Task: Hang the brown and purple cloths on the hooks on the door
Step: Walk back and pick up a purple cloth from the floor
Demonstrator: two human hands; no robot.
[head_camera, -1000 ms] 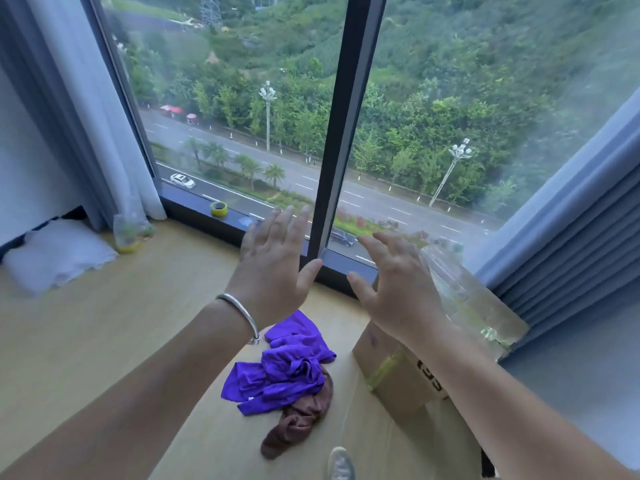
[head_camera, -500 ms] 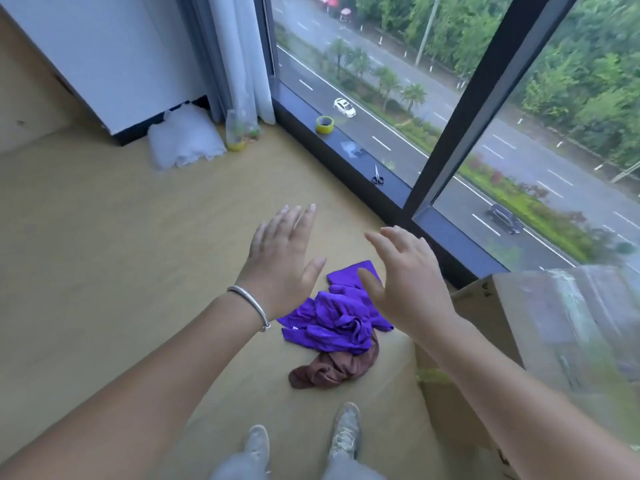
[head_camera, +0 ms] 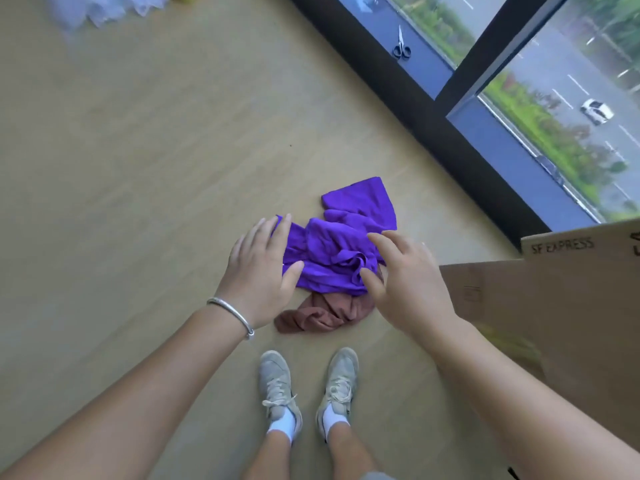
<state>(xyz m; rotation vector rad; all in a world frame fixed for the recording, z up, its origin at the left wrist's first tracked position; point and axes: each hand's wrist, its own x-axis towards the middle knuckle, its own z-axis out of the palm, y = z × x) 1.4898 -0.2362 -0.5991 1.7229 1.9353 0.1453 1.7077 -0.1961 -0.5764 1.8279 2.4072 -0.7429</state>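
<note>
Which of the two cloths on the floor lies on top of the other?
The purple cloth lies on top; the brown cloth is mostly buried beneath it, showing only at the edge nearest the shoes.

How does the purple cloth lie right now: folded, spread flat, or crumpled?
Crumpled. The purple cloth sits bunched in creases on the floor, overlapping the brown cloth; only one corner lies flat.

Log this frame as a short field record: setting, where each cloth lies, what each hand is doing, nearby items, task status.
setting: wooden floor beside a window
purple cloth: crumpled on the floor, lying over the brown one
brown cloth: bunched, partly under the purple
left hand: open, above the purple cloth's left edge
right hand: open, over its right side
nearby: cardboard box, scissors on the sill
status: neither cloth lifted; no hooks in view
</note>
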